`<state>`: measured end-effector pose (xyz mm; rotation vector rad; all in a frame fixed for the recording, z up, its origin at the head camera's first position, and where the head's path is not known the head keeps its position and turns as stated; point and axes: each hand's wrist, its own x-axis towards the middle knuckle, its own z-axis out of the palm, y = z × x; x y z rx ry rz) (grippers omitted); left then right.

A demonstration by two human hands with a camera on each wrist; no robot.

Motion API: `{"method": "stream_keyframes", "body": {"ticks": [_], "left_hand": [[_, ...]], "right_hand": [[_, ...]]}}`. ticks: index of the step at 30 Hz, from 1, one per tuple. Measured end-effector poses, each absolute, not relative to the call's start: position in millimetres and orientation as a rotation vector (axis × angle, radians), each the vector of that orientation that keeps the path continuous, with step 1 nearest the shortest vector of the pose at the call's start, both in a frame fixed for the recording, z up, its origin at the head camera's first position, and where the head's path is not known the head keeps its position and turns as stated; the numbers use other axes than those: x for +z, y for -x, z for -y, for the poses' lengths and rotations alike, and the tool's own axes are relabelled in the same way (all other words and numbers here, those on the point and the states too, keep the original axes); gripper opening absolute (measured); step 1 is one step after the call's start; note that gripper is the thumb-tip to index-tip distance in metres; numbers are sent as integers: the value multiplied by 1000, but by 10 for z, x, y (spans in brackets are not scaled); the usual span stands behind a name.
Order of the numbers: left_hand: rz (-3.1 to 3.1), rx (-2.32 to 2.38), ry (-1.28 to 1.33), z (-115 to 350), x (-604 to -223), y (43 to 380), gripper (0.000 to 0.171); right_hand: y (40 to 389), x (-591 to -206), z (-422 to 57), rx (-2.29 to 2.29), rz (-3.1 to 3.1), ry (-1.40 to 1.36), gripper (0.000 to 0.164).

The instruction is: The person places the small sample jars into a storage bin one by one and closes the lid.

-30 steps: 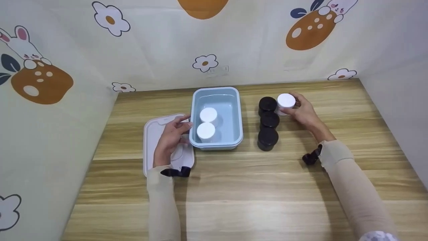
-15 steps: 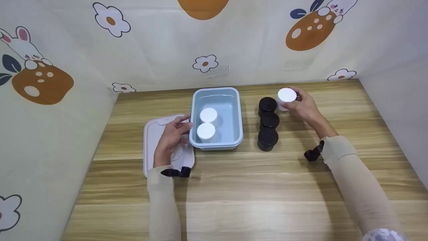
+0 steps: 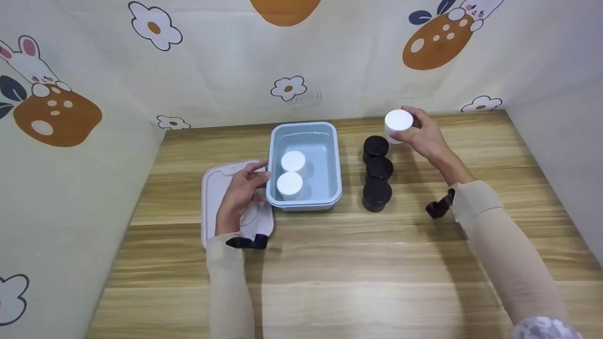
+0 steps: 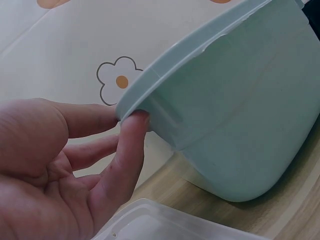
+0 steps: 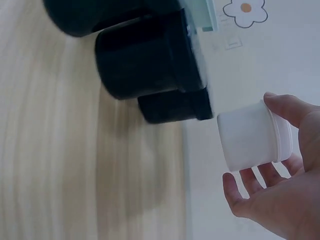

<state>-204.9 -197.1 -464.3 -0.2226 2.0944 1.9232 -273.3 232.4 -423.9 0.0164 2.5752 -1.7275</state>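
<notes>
My right hand (image 3: 426,140) grips a white lidded jar (image 3: 398,121) between thumb and fingers, raised above the table behind the black jars. In the right wrist view this white jar (image 5: 250,136) lies sideways in the picture, the thumb at its lid. Three black lidded jars (image 3: 377,194) stand in a row right of a light blue box (image 3: 332,188). Two white jars (image 3: 290,183) stand inside the box along its left side. My left hand (image 3: 241,193) touches the box's left rim with extended thumb and fingertips, shown close up against the blue wall (image 4: 230,115) in the left wrist view.
A pale lid (image 3: 212,197) lies flat on the wooden table (image 3: 320,273), partly under my left hand. A patterned sheet (image 3: 226,70) rises behind the table's back edge and along the left side. A plain pale wall (image 3: 560,127) borders the right.
My right hand has lifted the white jar from beside the black jars, moving it up, back and slightly left. The left hand has stayed at the box's rim.
</notes>
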Motion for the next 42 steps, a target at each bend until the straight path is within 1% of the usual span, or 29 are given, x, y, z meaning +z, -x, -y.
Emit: {"method": "stream_keyframes", "body": {"ticks": [12, 22, 33, 42], "left_hand": [[-2096, 1926, 230, 1977, -4653, 2051, 46], [-2084, 1948, 245, 1971, -4652, 2032, 47], [-2079, 1956, 237, 1974, -4655, 2047, 47], [-2074, 1942, 243, 1964, -4649, 2050, 47]], "right_hand": [[2821, -4034, -2029, -1715, -2627, 166, 74], [2870, -3919, -1705, -1675, -2609, 234, 72], [2921, -3880, -1262, -1644, -2521, 330, 73], [2986, -3939, -922, -1576, -2537, 400, 72]]}}
